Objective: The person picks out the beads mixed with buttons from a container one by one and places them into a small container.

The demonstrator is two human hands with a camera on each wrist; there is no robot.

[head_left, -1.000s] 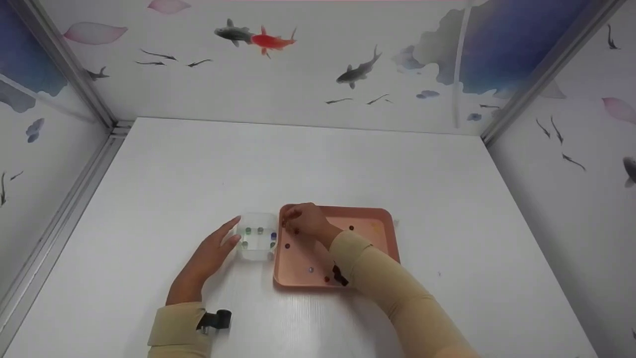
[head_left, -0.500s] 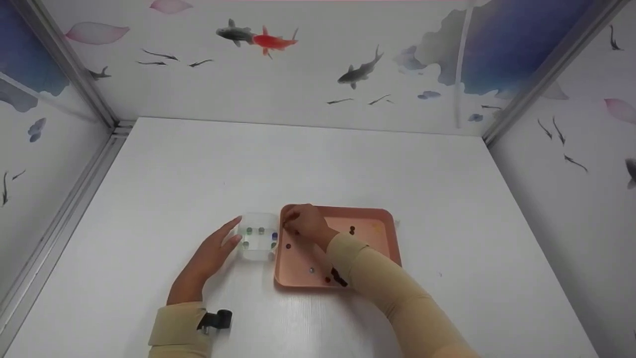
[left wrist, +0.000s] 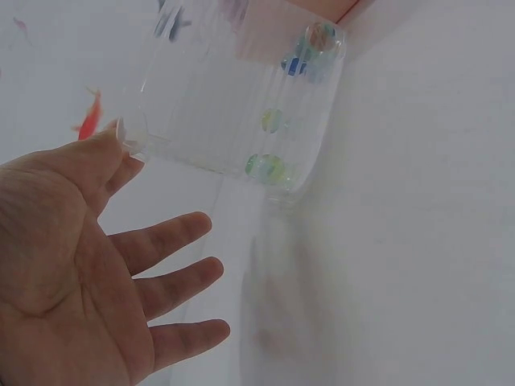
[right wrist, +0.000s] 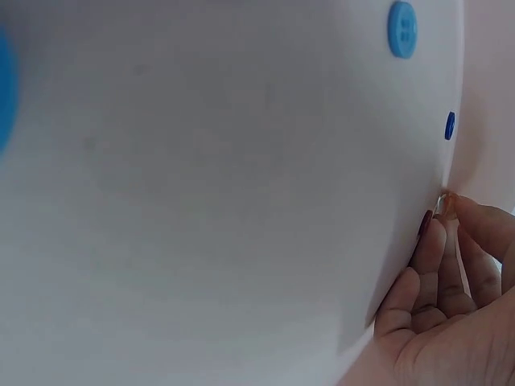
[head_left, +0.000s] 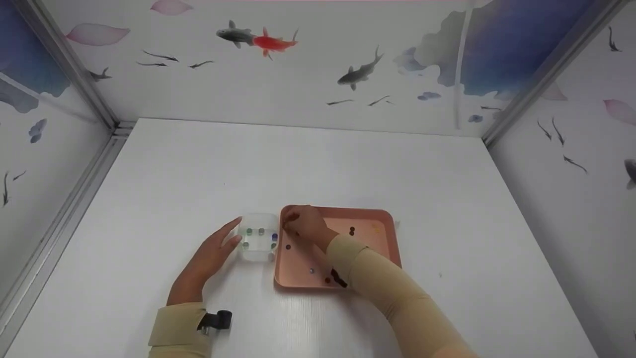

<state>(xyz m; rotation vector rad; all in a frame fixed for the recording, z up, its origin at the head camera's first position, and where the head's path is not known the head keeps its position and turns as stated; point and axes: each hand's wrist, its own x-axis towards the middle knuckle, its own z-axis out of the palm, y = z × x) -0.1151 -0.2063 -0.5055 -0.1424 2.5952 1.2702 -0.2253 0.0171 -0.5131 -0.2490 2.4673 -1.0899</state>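
Note:
A clear plastic box (head_left: pixel 258 219) with several glass marbles (left wrist: pixel 272 121) stands against the left side of a pink tray (head_left: pixel 298 279). My left hand (head_left: pixel 211 253) is at the box's left side, its fingers spread and fairly straight. In the left wrist view a digit touches the box's rim. My right hand (head_left: pixel 307 222) is inside the tray at its far left corner. There, in the right wrist view, thumb and fingertips pinch a clear marble with orange in it (right wrist: pixel 445 206). A dark red button (right wrist: pixel 425 223) lies by those fingertips.
Several buttons are scattered over the tray, including a light blue one (right wrist: pixel 402 30), a dark blue one (right wrist: pixel 450 125) and a yellow one (head_left: pixel 376 228). The right sleeve (head_left: pixel 367 263) covers part of the tray. White table (head_left: pixel 308 164) surrounds it, with printed wall panels behind.
My right hand has settled slightly at the tray's far left corner, its fingers drawn closer together. A second dark button shows at the tray's middle right. The left hand and box have stayed put.

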